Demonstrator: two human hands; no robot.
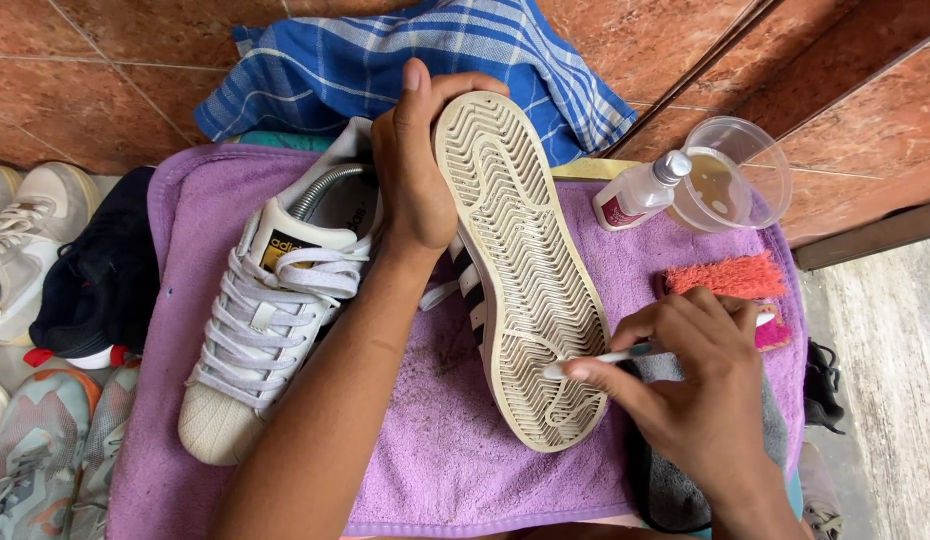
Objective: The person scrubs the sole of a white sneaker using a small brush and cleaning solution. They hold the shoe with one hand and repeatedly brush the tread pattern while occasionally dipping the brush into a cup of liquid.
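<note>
The left hand (415,160) clasps the heel of a white sneaker (520,270) tipped on its side at the middle of a purple towel (445,450), ribbed rubber sole facing up. The right hand (700,385) pinches a slim toothbrush (610,357), bristles in the near tread grooves: scrubbing, I'd judge, with short strokes needed along each ridge. Its laced mate (270,310) lies left; a plastic bottle (640,190) and clear cup (735,175) sit far right.

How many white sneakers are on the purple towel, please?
2: one sneaker lies upright on the towel; the other is held sole-up by the left hand while the right hand works a small brush.
</note>
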